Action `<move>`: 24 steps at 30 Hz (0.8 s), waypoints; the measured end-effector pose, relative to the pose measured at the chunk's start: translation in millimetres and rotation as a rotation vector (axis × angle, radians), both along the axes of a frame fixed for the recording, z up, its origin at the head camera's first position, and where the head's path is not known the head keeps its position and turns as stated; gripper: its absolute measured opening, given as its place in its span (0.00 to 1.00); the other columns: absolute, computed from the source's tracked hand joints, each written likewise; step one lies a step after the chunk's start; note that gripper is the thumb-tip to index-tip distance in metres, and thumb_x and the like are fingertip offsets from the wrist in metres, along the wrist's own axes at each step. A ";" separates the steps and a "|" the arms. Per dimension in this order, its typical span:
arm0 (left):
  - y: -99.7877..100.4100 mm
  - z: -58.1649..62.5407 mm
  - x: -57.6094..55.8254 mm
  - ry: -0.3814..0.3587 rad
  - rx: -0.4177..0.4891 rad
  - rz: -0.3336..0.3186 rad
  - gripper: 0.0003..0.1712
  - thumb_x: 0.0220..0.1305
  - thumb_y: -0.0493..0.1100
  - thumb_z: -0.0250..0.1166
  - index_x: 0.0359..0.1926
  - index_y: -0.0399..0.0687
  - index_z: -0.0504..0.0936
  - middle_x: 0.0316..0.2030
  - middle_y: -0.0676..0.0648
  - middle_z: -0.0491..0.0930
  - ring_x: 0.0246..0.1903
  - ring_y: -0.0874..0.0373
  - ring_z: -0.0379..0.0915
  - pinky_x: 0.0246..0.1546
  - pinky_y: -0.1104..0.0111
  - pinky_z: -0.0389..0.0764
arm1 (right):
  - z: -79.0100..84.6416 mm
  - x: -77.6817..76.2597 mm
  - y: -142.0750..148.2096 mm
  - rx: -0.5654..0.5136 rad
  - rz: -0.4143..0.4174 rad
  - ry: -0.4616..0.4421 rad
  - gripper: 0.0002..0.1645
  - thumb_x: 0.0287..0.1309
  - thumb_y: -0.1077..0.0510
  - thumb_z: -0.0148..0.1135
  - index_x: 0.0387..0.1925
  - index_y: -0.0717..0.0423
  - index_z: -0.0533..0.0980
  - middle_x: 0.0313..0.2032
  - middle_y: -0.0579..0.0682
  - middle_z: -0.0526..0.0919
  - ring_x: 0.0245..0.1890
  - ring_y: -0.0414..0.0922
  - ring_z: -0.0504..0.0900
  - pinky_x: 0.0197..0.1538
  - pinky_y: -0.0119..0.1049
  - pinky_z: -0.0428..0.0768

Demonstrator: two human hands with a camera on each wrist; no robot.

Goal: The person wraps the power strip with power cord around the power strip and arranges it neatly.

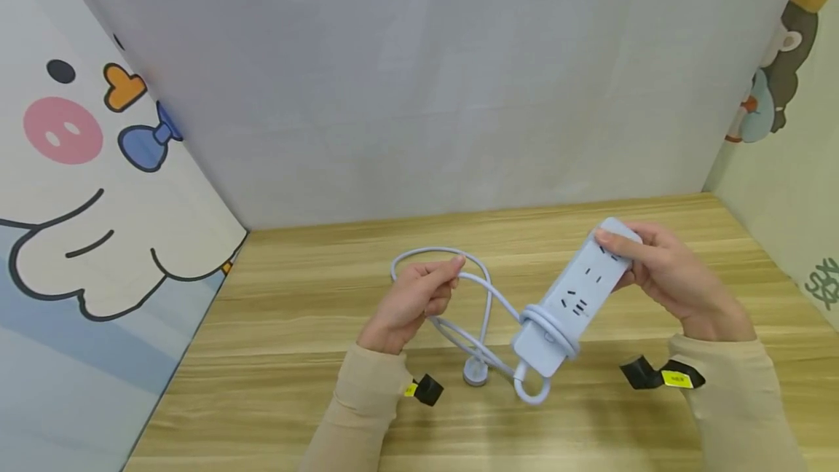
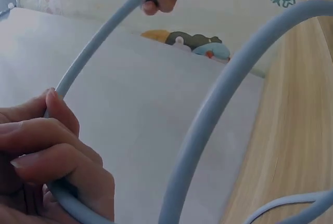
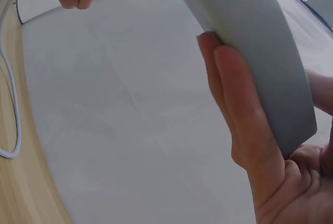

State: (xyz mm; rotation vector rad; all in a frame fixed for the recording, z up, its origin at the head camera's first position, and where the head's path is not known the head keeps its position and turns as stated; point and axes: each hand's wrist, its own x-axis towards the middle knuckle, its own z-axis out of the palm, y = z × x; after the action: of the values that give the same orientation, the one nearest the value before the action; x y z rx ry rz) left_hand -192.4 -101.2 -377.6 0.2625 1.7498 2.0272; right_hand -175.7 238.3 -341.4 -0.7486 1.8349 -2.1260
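Wood-grain table below, raised left grip pinches cord; right grip holds tilted power strip.

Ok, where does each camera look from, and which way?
Head: on the head, facing forward and down at the power strip; left hand, right hand and sleeves show.
Left wrist: on that wrist, facing the pinched cord; left hand near, right hand beyond.
Right wrist: on that wrist, facing the power strip; right hand near, left beyond.
Both wrist views share the cord and wall.
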 end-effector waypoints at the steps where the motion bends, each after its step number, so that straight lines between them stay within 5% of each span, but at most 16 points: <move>1: 0.0 1.7 0.9 0.002 0.002 0.009 0.21 0.75 0.51 0.61 0.25 0.48 0.80 0.13 0.58 0.58 0.13 0.67 0.50 0.19 0.75 0.53 | 0.9 0.6 -1.1 0.033 -0.028 0.004 0.21 0.77 0.69 0.42 0.45 0.56 0.83 0.37 0.48 0.88 0.34 0.44 0.90 0.36 0.37 0.88; 8: 1.8 12.2 6.9 -0.002 0.013 0.058 0.18 0.75 0.50 0.61 0.31 0.45 0.85 0.13 0.57 0.61 0.14 0.66 0.52 0.21 0.76 0.54 | 5.2 3.7 -9.5 0.222 -0.187 0.060 0.14 0.74 0.67 0.52 0.42 0.51 0.83 0.34 0.46 0.88 0.31 0.44 0.90 0.35 0.39 0.88; 15: 5.0 18.3 13.1 -0.005 0.044 0.063 0.18 0.74 0.50 0.62 0.40 0.39 0.86 0.18 0.55 0.72 0.17 0.66 0.67 0.24 0.77 0.72 | 5.9 6.0 -20.0 0.366 -0.343 0.100 0.07 0.73 0.62 0.57 0.46 0.56 0.80 0.35 0.42 0.88 0.33 0.41 0.90 0.37 0.36 0.88; 19: 6.9 19.8 16.4 0.014 0.065 0.052 0.19 0.75 0.49 0.60 0.46 0.34 0.85 0.21 0.54 0.77 0.20 0.65 0.75 0.28 0.75 0.79 | 5.8 7.2 -27.6 0.417 -0.408 0.122 0.15 0.73 0.58 0.59 0.51 0.68 0.76 0.36 0.40 0.86 0.35 0.39 0.89 0.39 0.34 0.88; 24: 11.2 22.3 19.6 0.044 0.066 0.027 0.21 0.76 0.46 0.59 0.54 0.29 0.81 0.25 0.53 0.82 0.24 0.63 0.82 0.31 0.74 0.82 | 5.4 7.4 -37.2 0.492 -0.492 0.162 0.21 0.72 0.53 0.60 0.53 0.68 0.76 0.40 0.50 0.84 0.36 0.35 0.87 0.39 0.31 0.88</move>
State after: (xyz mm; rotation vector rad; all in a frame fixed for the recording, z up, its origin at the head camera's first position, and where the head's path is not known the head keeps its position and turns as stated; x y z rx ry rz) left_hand -172.7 -90.0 -355.3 0.3083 1.7237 2.1162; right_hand -168.3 201.0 -336.0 -0.3844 2.7102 -1.7478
